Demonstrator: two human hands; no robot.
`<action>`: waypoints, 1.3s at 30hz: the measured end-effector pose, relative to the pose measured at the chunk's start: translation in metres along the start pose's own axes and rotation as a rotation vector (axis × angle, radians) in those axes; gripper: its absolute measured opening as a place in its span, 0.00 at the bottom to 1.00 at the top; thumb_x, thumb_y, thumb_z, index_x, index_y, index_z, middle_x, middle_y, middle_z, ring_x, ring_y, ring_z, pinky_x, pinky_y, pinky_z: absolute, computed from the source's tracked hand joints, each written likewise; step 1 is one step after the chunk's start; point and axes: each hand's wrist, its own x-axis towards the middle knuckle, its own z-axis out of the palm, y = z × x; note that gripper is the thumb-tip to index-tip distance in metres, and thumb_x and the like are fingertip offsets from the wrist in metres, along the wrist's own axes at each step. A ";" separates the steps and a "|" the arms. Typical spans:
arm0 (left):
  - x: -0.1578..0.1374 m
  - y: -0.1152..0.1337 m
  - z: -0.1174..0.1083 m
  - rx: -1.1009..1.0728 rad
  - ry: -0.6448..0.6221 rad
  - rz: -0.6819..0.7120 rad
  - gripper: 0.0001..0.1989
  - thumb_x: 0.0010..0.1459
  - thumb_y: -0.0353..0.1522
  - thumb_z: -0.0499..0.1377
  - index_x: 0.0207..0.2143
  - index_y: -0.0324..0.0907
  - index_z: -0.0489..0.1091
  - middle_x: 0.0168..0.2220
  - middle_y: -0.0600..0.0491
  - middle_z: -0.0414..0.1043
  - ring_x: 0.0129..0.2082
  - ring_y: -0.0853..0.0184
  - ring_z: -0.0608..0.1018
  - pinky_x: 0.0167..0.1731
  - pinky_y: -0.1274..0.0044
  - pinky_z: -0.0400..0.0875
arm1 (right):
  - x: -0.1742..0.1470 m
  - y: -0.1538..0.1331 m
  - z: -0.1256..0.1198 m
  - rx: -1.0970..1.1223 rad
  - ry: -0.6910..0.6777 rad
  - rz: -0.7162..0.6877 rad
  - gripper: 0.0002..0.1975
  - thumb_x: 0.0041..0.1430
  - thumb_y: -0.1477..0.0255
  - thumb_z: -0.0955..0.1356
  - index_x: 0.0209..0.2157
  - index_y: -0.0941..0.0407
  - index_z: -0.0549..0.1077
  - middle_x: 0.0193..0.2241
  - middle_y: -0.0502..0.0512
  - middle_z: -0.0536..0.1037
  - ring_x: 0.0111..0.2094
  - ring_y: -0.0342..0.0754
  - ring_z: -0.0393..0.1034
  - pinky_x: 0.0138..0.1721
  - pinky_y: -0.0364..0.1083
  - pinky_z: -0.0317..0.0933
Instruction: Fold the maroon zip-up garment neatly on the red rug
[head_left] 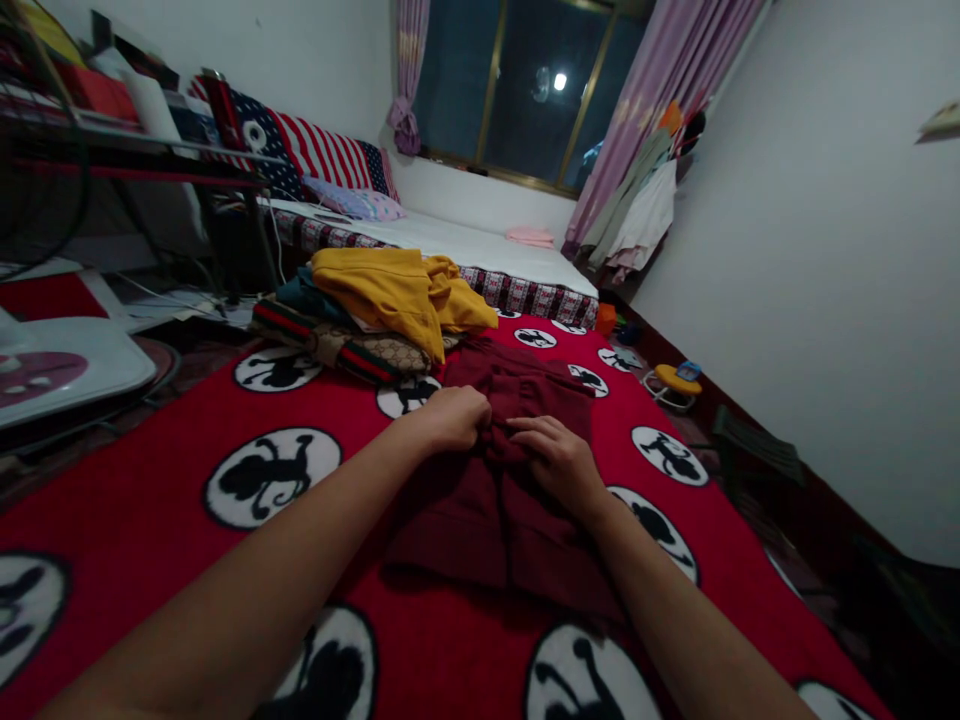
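Observation:
A maroon garment (480, 530) lies spread on a red blanket (172, 430) printed with white circles and dark figures. Its fabric is bunched up in the middle, and I cannot make out its exact kind. Closed in a fist, my left hand (456, 416) grips the bunched cloth from the left. My right hand (556, 455) holds the same bunch from the right, its fingers bent over the fabric and the thumb mostly hidden. Only a small gap separates the two hands. Just beyond my left hand sits a pile of clothes with a mustard-yellow garment (390, 285) on top.
Under the yellow garment is a brown patterned cloth (375, 355) with green-red stripes. A cluttered desk (135, 165) and a white chair (75, 365) stand at left. Beyond is a daybed (450, 235) below the window. A yellow stool (675, 378) is by the right wall.

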 end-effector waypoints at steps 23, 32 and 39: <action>0.007 -0.042 0.038 -0.067 0.191 -0.266 0.20 0.62 0.36 0.53 0.55 0.42 0.70 0.62 0.42 0.62 0.61 0.53 0.66 0.59 0.57 0.57 | -0.019 0.051 -0.010 -0.286 -0.185 0.651 0.22 0.65 0.62 0.60 0.58 0.50 0.67 0.64 0.57 0.61 0.65 0.59 0.51 0.59 0.70 0.50; 0.010 0.007 0.014 -0.445 0.349 0.269 0.20 0.54 0.33 0.63 0.50 0.45 0.73 0.54 0.48 0.68 0.54 0.63 0.71 0.57 0.72 0.63 | -0.026 0.055 -0.036 -0.383 0.190 0.890 0.17 0.59 0.58 0.63 0.36 0.55 0.77 0.34 0.59 0.79 0.33 0.53 0.73 0.37 0.50 0.63; 0.007 0.012 0.011 -0.204 0.093 0.396 0.24 0.44 0.31 0.68 0.47 0.51 0.76 0.59 0.48 0.63 0.63 0.51 0.57 0.60 0.62 0.58 | -0.026 0.061 -0.040 -0.193 0.208 0.998 0.21 0.57 0.55 0.64 0.38 0.57 0.78 0.19 0.53 0.75 0.24 0.50 0.72 0.31 0.47 0.61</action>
